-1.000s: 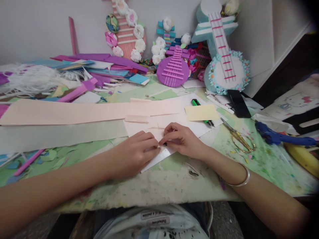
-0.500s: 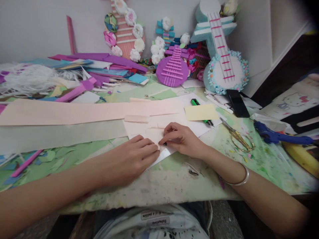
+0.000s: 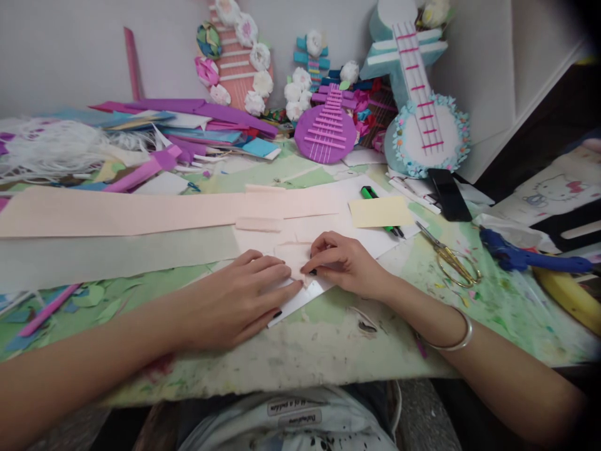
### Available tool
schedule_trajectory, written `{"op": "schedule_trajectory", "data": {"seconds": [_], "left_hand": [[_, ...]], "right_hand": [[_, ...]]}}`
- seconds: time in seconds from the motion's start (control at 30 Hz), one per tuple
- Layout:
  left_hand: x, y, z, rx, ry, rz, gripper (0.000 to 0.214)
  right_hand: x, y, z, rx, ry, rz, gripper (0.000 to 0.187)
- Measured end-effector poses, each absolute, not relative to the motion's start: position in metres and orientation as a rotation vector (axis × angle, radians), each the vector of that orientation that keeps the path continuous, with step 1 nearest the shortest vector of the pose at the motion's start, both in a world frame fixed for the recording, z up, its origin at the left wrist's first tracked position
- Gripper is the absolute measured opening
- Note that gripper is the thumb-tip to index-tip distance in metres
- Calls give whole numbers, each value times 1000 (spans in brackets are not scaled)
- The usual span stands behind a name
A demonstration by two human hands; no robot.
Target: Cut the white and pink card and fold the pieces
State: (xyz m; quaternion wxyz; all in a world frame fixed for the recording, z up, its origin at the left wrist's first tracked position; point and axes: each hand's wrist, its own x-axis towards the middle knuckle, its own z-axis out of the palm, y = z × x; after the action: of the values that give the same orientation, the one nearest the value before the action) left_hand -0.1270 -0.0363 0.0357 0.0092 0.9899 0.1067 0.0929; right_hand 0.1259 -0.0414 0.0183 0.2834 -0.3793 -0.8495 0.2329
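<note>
A small pale peach piece of paper (image 3: 292,252) lies on a white sheet (image 3: 300,303) in front of me. My left hand (image 3: 239,294) rests flat across the left part of both, fingers stretched out and the dark-nailed thumb spread below. At the small piece's right side, my right hand (image 3: 345,263) pinches its edge between thumb and forefinger. Just beyond my hands lie a long peach paper strip (image 3: 117,211) and a short folded peach strip (image 3: 258,224).
A yellow paper card (image 3: 380,212) partly covers a green cutter (image 3: 367,191). To the right are gold-handled scissors (image 3: 451,260), a black phone (image 3: 449,195) and a blue glue gun (image 3: 526,254). Paper scraps (image 3: 188,119) and paper-covered instrument models (image 3: 325,134) line the back.
My left hand has shifted slightly and opened wider, so its thumb now shows apart from the fingers. My right hand stays almost in place at the small peach paper.
</note>
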Motion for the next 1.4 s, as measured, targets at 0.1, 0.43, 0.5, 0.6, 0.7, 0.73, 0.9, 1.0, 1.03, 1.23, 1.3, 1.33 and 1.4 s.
{"op": "schedule_trajectory", "data": {"seconds": [0.1,0.43,0.5,0.6,0.7,0.73,0.9,1.0,1.03,1.23,1.3,1.33,1.4], "left_hand": [[-127,-37,35,3124,341,294,38],[-123,-40,30,3148,347,262,57],[-121,-43,28,3148,356,267,67],[-119,-45,25,3130,397,292,74],[-117,-46,22,3073,417,334,75],[-116,-46,22,3049,422,345,75],[-112,-47,21,2961,461,364,73],[-110,-48,22,2954,481,367,72],[-109,-48,22,2956,489,365,72],[-108,-48,24,2962,519,305,71],[-108,-48,25,2964,530,290,70],[-107,-48,25,2965,532,282,70],[-107,-48,26,2967,532,270,70]], "right_hand": [[126,-42,18,-1000,-2273,628,24],[121,-44,22,-1141,-2184,681,14],[121,-43,22,-1148,-2184,684,13],[122,-43,22,-1141,-2187,677,10],[122,-42,22,-1132,-2189,673,9],[122,-42,22,-1133,-2188,675,8],[123,-42,21,-1169,-2174,683,8],[123,-42,21,-1173,-2172,686,6],[123,-42,22,-1174,-2172,688,5],[121,-42,24,-1185,-2173,679,5],[121,-43,24,-1183,-2172,681,5],[121,-42,23,-1184,-2171,682,6],[122,-41,24,-1191,-2177,679,6]]}}
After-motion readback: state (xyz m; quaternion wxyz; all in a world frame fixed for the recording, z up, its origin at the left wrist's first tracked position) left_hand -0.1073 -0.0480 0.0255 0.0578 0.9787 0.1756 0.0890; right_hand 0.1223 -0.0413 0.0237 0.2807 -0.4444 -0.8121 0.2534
